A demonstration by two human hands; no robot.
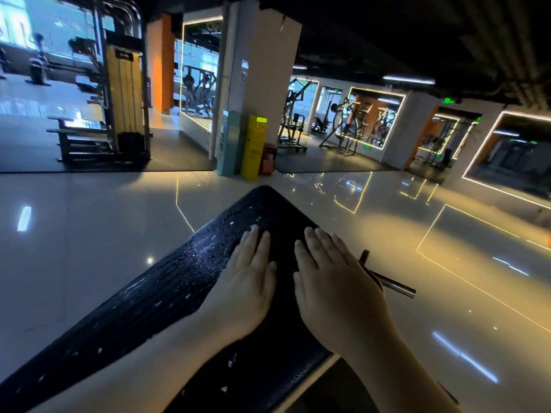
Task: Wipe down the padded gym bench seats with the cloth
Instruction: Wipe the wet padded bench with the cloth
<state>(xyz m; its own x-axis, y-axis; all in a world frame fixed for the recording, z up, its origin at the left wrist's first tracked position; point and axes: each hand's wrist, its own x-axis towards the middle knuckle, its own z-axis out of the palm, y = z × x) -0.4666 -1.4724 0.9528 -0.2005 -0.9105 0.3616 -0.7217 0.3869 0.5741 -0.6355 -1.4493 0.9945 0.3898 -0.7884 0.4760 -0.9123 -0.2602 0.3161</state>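
A long black padded bench (167, 296) runs from the lower left toward the middle, and its left side glistens with water droplets. My left hand (250, 281) and my right hand (331, 281) lie flat, palms down, side by side on the pad near its far end, with fingers stretched out. The surface under and between the hands looks darker and matte. I cannot tell whether a dark cloth lies there. No cloth shows clearly anywhere.
A metal bar (396, 286) sticks out from under the bench to the right. Glossy tiled floor surrounds the bench. A yellow kiosk (253, 147) stands by a pillar ahead. A cable machine (119, 99) is at the far left, with more gym machines at the back right.
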